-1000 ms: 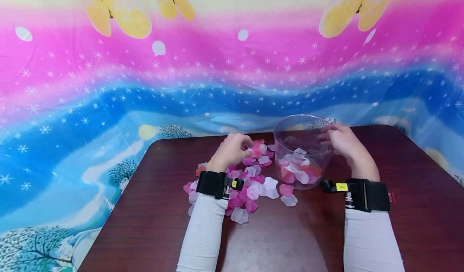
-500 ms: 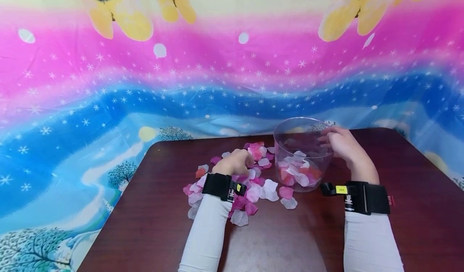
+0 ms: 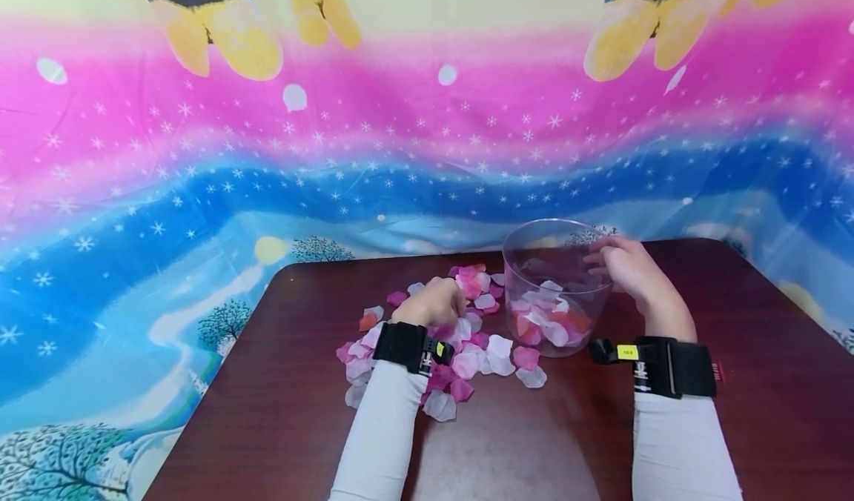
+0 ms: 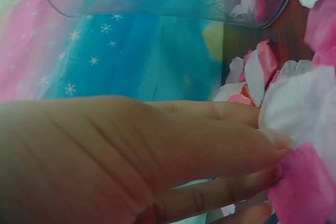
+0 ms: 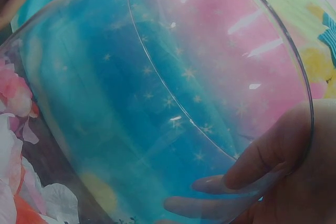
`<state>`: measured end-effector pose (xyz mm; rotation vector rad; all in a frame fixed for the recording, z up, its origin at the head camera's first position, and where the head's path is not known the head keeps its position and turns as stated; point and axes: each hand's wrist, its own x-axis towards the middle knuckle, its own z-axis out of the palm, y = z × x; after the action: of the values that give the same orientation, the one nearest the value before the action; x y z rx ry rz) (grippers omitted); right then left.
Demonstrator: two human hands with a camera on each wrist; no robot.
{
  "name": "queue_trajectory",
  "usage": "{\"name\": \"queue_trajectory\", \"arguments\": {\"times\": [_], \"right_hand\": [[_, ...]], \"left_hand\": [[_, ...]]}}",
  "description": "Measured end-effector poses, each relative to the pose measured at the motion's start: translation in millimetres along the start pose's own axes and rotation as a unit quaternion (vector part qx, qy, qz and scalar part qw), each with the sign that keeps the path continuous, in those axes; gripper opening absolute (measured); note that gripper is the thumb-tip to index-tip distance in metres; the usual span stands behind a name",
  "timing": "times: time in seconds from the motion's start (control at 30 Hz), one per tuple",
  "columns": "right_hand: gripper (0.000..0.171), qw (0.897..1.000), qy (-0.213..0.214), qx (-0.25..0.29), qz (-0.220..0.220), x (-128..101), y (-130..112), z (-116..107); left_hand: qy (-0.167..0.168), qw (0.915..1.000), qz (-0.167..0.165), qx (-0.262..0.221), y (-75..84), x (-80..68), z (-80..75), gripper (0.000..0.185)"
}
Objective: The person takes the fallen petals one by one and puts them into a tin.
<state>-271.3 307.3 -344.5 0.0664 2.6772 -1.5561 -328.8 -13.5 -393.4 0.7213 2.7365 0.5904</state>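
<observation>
A clear plastic bucket [image 3: 557, 282] stands upright with white, pink and red petals inside. My right hand [image 3: 630, 267] holds it at the right side of the rim; in the right wrist view some fingers [image 5: 210, 207] show through the clear wall. To the left, a heap of loose artificial petals [image 3: 467, 364] lies on the table. My left hand [image 3: 434, 302] is down at the far part of this heap. Seen from the left wrist, its thumb and fingers pinch at a pink petal [image 4: 304, 184] and a white petal [image 4: 299, 103].
The dark wooden table [image 3: 507, 442] runs back to a colourful printed cloth backdrop [image 3: 427, 138]. Two stray petals, one pink [image 3: 526, 358] and one white [image 3: 531, 377], lie just in front of the bucket.
My left hand has come down from above the far petals into the heap, nearer me, and its fingers have closed in. The right hand and the bucket stay in place.
</observation>
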Motion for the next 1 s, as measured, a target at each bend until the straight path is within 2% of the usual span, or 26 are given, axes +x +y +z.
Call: {"name": "queue_trajectory", "arguments": {"times": [0.17, 0.27, 0.47, 0.63, 0.87, 1.0], "right_hand": [[0.058, 1.000, -0.003, 0.002, 0.008, -0.7, 0.0, 2.6], [0.058, 1.000, -0.004, 0.002, 0.009, -0.6, -0.4, 3.1], [0.059, 1.000, -0.003, 0.002, 0.002, 1.3, -0.3, 1.1], [0.059, 1.000, -0.003, 0.000, 0.004, 0.5, 0.5, 1.3], [0.057, 1.000, 0.006, -0.001, -0.001, -1.8, -1.9, 1.3], [0.057, 1.000, 0.003, -0.001, 0.001, -1.3, -1.1, 1.2]], "left_hand": [[0.000, 0.9997, 0.025, -0.007, -3.3, -4.6, -6.8, 0.010], [0.005, 0.9994, 0.033, -0.011, -4.8, -9.0, -14.0, 0.008], [0.039, 0.9982, 0.039, -0.023, -2.3, -19.2, -31.1, 0.010], [0.065, 0.9951, 0.065, -0.035, 2.8, -29.3, -42.5, 0.009], [0.133, 0.9836, 0.113, -0.044, 17.7, -42.6, -58.4, 0.008], [0.189, 0.9690, 0.148, -0.056, 27.0, -48.5, -63.6, 0.010]]}}
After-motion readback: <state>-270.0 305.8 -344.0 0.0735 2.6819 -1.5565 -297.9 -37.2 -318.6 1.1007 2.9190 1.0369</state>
